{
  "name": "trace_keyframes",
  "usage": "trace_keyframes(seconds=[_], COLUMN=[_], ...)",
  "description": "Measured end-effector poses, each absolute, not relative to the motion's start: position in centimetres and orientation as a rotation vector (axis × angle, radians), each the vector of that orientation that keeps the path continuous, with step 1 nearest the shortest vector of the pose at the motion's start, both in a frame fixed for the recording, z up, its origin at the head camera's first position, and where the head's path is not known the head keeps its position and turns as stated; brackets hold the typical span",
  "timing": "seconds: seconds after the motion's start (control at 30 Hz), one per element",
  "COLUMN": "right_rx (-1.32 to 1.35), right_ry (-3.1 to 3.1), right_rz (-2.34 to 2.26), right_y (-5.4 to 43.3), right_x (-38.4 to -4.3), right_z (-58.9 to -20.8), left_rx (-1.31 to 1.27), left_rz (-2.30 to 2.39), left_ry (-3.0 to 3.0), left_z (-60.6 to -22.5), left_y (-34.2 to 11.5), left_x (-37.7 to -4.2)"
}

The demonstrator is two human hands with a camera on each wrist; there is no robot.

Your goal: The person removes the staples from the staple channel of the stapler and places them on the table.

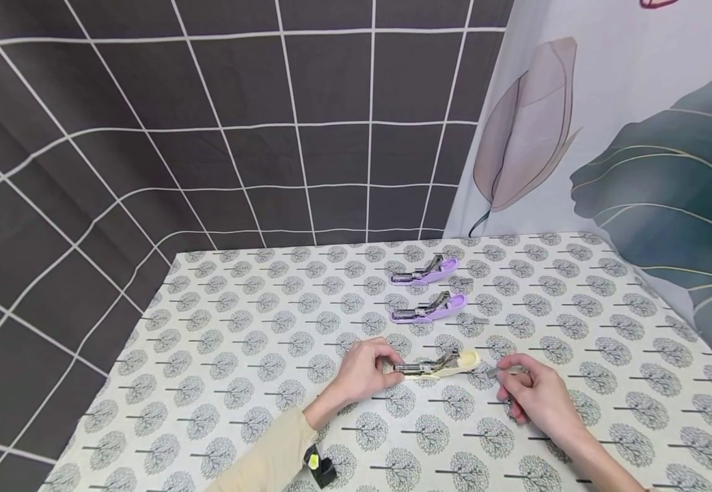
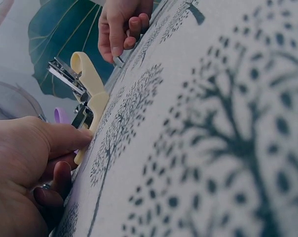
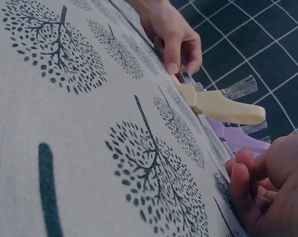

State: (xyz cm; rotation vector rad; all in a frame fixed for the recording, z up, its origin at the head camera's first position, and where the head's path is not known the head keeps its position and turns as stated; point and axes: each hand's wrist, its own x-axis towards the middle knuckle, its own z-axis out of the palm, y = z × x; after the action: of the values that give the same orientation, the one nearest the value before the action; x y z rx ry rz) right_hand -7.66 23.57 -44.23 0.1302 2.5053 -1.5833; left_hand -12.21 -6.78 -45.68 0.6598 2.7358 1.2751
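Note:
A cream-yellow stapler (image 1: 451, 367) lies opened out on the cloth, its metal upper part swung up and back. My left hand (image 1: 365, 369) pinches its front end between thumb and fingers, as the left wrist view also shows. Just right of the stapler's rounded end, my right hand (image 1: 537, 393) holds a small grey strip of staples (image 1: 493, 373) between thumb and fingertips, close above the cloth. That strip's tip (image 2: 119, 61) shows below the fingers in the left wrist view; the right wrist view hides it behind the hand.
Behind the cream stapler lie two purple staplers, one nearer (image 1: 436, 311) and one farther (image 1: 430, 273), both opened out. Grey staple strips lie beside them, one nearer (image 1: 481, 320) and one farther (image 1: 465, 281). A tree-print cloth (image 1: 239, 403) covers the table; dark checked fabric (image 1: 331, 157) hangs behind.

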Motion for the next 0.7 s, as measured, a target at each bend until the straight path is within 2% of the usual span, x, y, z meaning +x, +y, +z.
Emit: trace_keyframes(seconds=[0.7], right_rx=[0.151], right_ry=[2.590], right_rz=[-1.385], right_y=[23.58], right_x=[-7.85], right_z=[-43.76], left_rx=[0.664], left_rz=[1.255], left_ry=[2.730], left_z=[-45.76], left_y=[-6.78], left_x=[-12.28])
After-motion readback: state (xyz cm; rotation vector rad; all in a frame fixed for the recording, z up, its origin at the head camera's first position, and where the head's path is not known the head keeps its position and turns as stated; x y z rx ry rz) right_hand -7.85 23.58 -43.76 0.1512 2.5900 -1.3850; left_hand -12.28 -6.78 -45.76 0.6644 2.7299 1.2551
